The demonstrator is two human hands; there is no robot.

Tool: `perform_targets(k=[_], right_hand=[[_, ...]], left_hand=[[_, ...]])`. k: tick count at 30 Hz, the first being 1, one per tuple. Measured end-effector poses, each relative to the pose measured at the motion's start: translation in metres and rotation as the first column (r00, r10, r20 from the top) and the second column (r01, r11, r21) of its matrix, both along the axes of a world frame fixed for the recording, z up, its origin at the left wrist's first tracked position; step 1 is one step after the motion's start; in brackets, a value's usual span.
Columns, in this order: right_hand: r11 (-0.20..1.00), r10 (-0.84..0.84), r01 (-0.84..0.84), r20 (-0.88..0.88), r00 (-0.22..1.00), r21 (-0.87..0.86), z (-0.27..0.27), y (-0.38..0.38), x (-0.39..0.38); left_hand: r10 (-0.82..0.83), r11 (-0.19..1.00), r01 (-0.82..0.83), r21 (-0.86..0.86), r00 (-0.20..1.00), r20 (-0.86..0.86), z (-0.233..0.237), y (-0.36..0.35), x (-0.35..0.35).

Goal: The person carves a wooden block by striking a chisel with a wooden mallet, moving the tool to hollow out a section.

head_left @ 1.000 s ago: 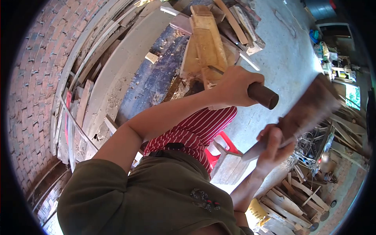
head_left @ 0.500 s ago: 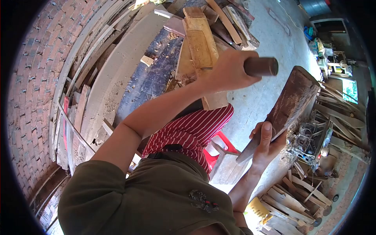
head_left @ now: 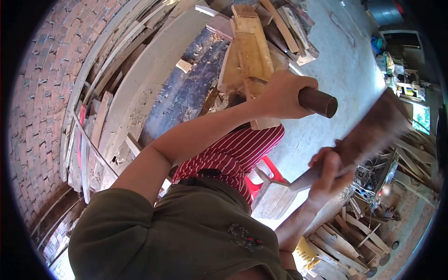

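Observation:
My left hand (head_left: 285, 95) is closed around a dark round wooden handle (head_left: 322, 102), whose blunt end sticks out to the right. What lies on the handle's other side is hidden. At the right, my right hand (head_left: 330, 175) grips a long brown wooden piece (head_left: 373, 126). This piece is blurred, wide at its upper end and narrowing to a flat greyish tip at the lower left. Beyond my left hand, a yellowish carved board (head_left: 252, 44) lies on other wood pieces. The two held things are apart.
A blue, chip-strewn surface (head_left: 184, 79) holds a small wood offcut (head_left: 184, 66). Long boards (head_left: 135, 84) lean near a brick wall (head_left: 51, 84). A red stool (head_left: 275, 170) stands by my striped trousers. Scrap wood (head_left: 338, 245) and a yellow basket (head_left: 305, 249) are lower right.
The brown wooden piece has swung right and is now blurred, with my right hand around it. My left hand and the handle sit slightly lower and further right, while the whole view has shifted.

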State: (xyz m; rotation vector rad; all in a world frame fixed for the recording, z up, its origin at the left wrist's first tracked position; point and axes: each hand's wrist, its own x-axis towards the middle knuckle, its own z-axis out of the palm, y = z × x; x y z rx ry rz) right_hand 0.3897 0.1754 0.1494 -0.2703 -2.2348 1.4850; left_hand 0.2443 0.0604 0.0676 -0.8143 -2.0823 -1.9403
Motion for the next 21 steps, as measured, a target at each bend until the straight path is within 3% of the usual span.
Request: perform_targets(k=[3, 5, 6, 8, 12, 14, 18, 21], right_hand=[[0.995, -0.03, 0.021, -0.097, 0.995, -0.093, 0.017, -0.014, -0.002], [0.999, -0.031, 0.024, 0.159, 0.987, 0.049, 0.007, -0.015, -0.01], [1.0, -0.017, 0.02, 0.17, 0.985, -0.019, 0.005, -0.009, -0.009], [0.998, -0.021, 0.014, 0.102, 0.995, 0.064, 0.003, -0.007, -0.01], [0.998, -0.02, 0.027, 0.106, 0.994, -0.065, 0.002, -0.008, -0.004], [0.998, -0.042, 0.047, 0.082, 0.996, -0.048, -0.002, -0.007, 0.001], [0.998, -0.024, 0.032, 0.133, 0.991, -0.058, -0.001, -0.003, 0.004], [0.993, 0.009, 0.002, 0.092, 0.996, -0.117, 0.019, 0.0, 0.004]], left_hand=[[-0.012, 1.0, 0.012, 0.003, 1.0, 0.014, -0.001, -0.001, 0.002], [-0.016, 1.0, 0.016, 0.003, 1.0, 0.004, 0.001, 0.002, 0.003], [-0.018, 0.999, 0.018, -0.033, 1.0, 0.01, 0.002, 0.002, 0.002], [-0.005, 0.997, 0.006, -0.081, 1.0, 0.022, 0.001, -0.001, -0.004], [0.078, 0.973, -0.106, 0.205, 0.987, 0.141, 0.009, -0.007, -0.033], [0.047, 0.986, -0.091, 0.14, 0.956, 0.291, 0.026, -0.024, -0.034], [0.062, 0.969, -0.107, 0.225, 0.979, 0.196, 0.01, -0.018, -0.025], [0.101, 0.989, -0.108, 0.101, 0.992, 0.069, 0.003, -0.012, -0.012]])
